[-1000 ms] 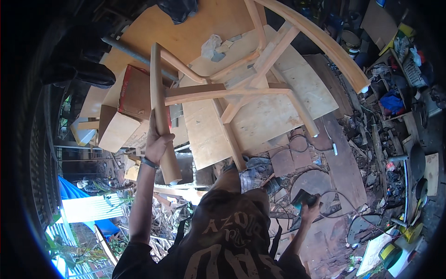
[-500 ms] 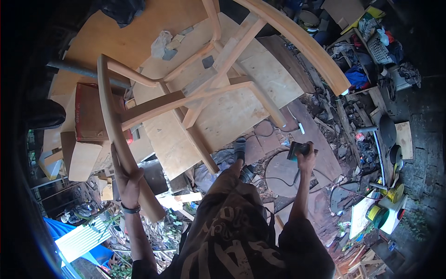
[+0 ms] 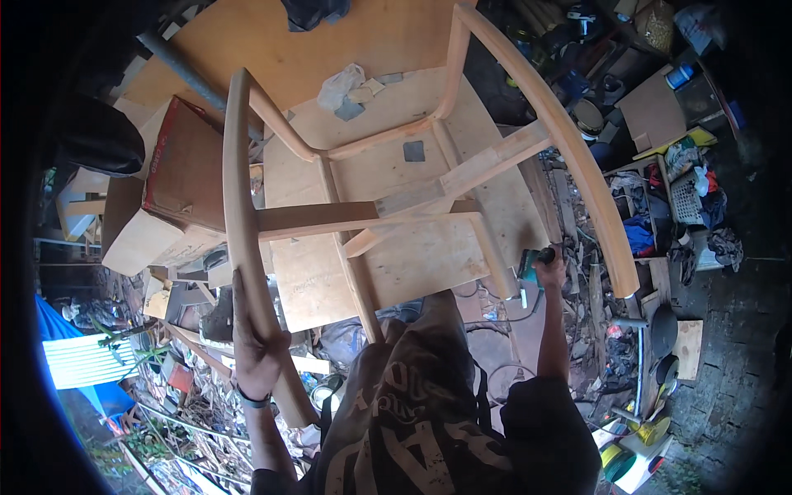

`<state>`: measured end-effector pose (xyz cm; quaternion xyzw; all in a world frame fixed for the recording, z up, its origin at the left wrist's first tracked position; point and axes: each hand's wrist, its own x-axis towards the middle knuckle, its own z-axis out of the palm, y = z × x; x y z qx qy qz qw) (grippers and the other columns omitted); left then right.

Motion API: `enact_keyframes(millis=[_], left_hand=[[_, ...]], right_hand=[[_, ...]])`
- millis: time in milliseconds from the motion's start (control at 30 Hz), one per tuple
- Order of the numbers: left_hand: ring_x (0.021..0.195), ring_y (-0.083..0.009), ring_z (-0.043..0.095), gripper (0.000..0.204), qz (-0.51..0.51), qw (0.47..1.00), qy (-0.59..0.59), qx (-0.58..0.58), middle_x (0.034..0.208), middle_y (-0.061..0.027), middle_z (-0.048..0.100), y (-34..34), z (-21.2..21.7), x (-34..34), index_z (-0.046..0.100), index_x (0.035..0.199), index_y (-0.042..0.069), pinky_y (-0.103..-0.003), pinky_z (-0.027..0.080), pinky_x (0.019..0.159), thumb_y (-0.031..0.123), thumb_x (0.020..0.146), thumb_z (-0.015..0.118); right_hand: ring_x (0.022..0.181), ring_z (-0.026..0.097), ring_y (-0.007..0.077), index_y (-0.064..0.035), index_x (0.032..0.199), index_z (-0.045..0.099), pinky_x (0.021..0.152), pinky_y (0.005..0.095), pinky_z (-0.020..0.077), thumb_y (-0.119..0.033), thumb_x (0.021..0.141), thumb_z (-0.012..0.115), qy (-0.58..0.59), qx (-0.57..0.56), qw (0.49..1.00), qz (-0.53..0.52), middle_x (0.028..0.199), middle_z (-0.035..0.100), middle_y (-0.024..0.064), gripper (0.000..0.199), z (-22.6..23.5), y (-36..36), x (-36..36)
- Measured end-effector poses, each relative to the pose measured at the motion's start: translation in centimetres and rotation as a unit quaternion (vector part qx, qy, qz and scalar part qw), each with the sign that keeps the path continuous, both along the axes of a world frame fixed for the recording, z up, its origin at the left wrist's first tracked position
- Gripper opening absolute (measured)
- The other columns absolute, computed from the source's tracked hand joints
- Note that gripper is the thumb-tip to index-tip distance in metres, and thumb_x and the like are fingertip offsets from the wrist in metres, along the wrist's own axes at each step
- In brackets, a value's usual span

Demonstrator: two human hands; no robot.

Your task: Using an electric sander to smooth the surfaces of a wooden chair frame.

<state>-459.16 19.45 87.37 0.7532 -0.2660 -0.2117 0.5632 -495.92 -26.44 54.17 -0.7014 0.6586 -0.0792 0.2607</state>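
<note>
A bare wooden chair frame, with curved side rails and crossing struts, stands tilted over a plywood board. My left hand clasps the lower part of its left rail, fingers stretched along the outer side and thumb across the wood. In my right hand is a green and black power sander, held beside the board's right edge. The sander is close to the end of a short leg and apart from the right rail. My fingers partly cover the sander's body.
The plywood board bears a grey sandpaper square and a clear plastic bag. A cardboard box stands left of the frame. Scrap and debris cover the ground on both sides. A crate sits at the right.
My right hand has raised the sander past the short leg's end, to the board's edge. My left hand keeps its hold on the rail. The whole view has turned and shifted.
</note>
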Motion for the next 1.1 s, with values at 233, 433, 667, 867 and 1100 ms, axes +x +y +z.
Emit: enact_keyframes(millis=[233,433,667,867,1100], left_hand=[[0.140,-0.0226,0.040,0.104,0.034,0.998,0.000,0.060,0.160,-0.0176,0.030,0.0,-0.2,0.1,0.011,0.161,-0.001,-0.030,0.040,0.108,-0.005,0.070,0.060],[0.128,-0.0226,0.049,0.100,0.078,0.991,-0.002,0.104,0.157,-0.0148,0.036,-1.6,1.3,-0.6,0.016,0.162,0.007,-0.032,0.044,0.104,-0.001,0.073,0.061],[0.110,-0.0192,0.058,0.093,0.154,0.973,0.018,0.173,0.134,-0.0151,0.055,-2.0,1.4,-1.2,0.022,0.161,0.006,-0.032,0.051,0.093,-0.001,0.079,0.065],[0.126,-0.0253,0.054,0.097,0.116,0.972,-0.046,0.200,0.145,-0.0210,0.050,-1.3,1.1,-1.0,0.019,0.161,0.006,-0.036,0.046,0.104,0.008,0.080,0.071],[0.085,-0.0157,0.066,0.085,0.116,0.984,0.010,0.132,0.101,-0.0089,0.066,2.5,-1.0,2.5,0.034,0.151,-0.001,-0.030,0.055,0.073,0.002,0.077,0.076]], right_hand=[[0.112,0.060,0.0477,-0.0255,0.136,0.046,0.094,0.0539,0.0500,-0.026,0.064,0.081,0.026,-0.017,0.999,0.024,0.119,0.061,0.0249,0.079,-3.5,-3.9,5.1],[0.112,0.059,0.0494,-0.0177,0.144,0.044,0.096,0.0529,0.0492,-0.037,0.070,0.079,0.000,0.005,0.995,0.100,0.123,0.061,0.0271,0.084,-5.1,-6.3,3.5],[0.117,0.055,0.0384,-0.0062,0.150,0.041,0.089,0.0468,0.0517,-0.057,0.093,0.053,-0.601,0.255,0.758,0.009,0.152,0.041,0.0262,0.077,9.9,-5.1,4.5],[0.120,0.051,0.0375,-0.0031,0.159,0.018,0.083,0.0450,0.0541,-0.050,0.094,0.059,-0.781,0.509,0.305,0.196,0.151,0.035,0.0268,0.090,20.9,-3.2,8.9],[0.110,0.051,0.0249,0.0118,0.151,-0.014,0.061,0.0339,0.0589,-0.015,0.086,0.066,-0.783,0.582,0.141,0.171,0.144,0.033,0.0235,0.106,26.7,-2.8,12.6]])
